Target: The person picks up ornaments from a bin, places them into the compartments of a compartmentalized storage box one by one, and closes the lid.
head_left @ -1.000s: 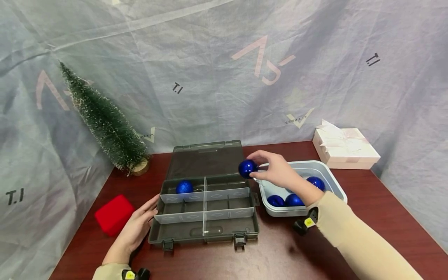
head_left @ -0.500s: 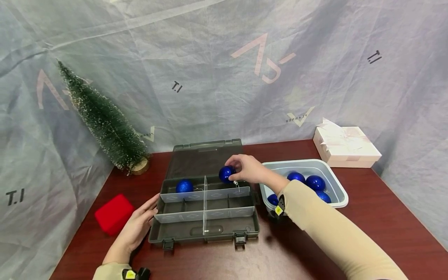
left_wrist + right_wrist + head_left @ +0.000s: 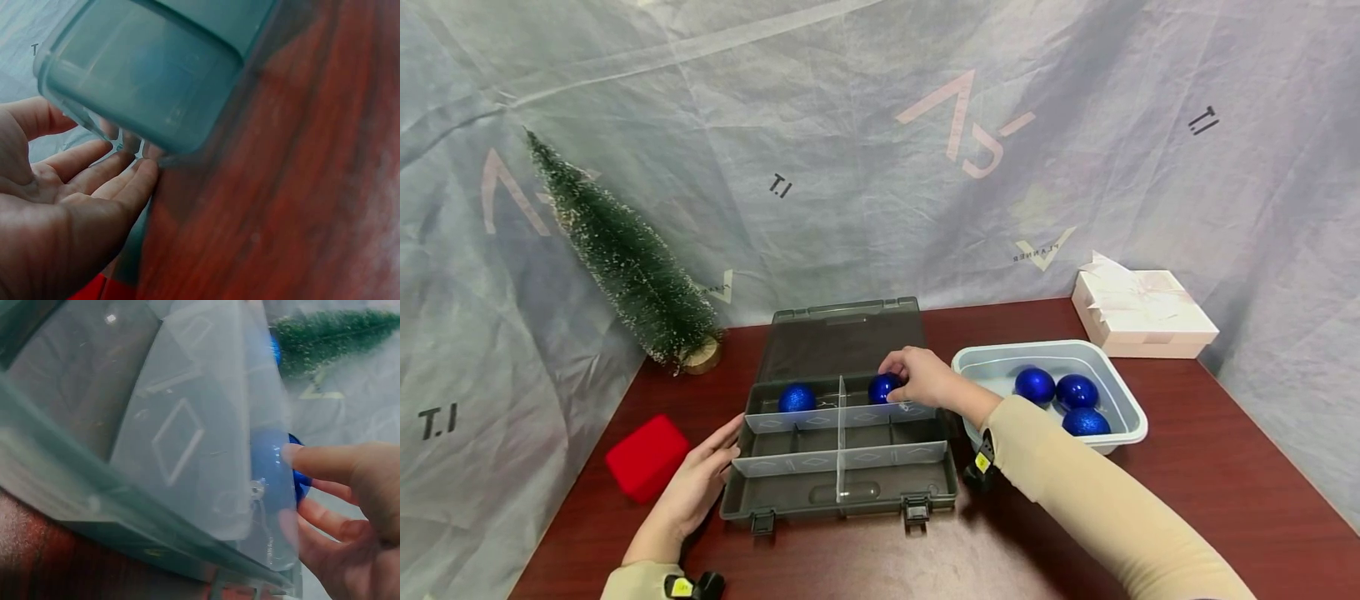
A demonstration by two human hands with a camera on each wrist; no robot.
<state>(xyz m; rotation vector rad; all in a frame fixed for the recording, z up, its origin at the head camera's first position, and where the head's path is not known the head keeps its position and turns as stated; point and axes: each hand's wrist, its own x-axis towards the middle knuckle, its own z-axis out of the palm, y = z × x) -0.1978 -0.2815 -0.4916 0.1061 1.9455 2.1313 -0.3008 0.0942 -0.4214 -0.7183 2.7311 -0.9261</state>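
A shiny blue Christmas bauble (image 3: 882, 388) sits in the back right compartment of the grey divided plastic box (image 3: 778, 498). My right hand (image 3: 925, 382) pinches it between thumb and fingers. In the right wrist view, the bauble (image 3: 302, 482) shows partly behind a clear divider (image 3: 181, 425), its silver cap and string toward the front. A glittery blue bauble (image 3: 797, 398) lies in the back left compartment. Against the box's left side rests my left hand (image 3: 694, 483); in the left wrist view its fairly straight fingers (image 3: 134, 181) touch the wall.
To the right stands a pale plastic tub (image 3: 1123, 396) with blue baubles. Behind it is a white gift box (image 3: 1150, 312) with a bow. A small Christmas tree (image 3: 625, 258) leans at the back left, and a red box (image 3: 647, 458) lies left of my left hand.
My right hand has carried the shiny bauble leftward from beside the tub, then lowered it into the back right compartment. The left hand has stayed at the box's side.
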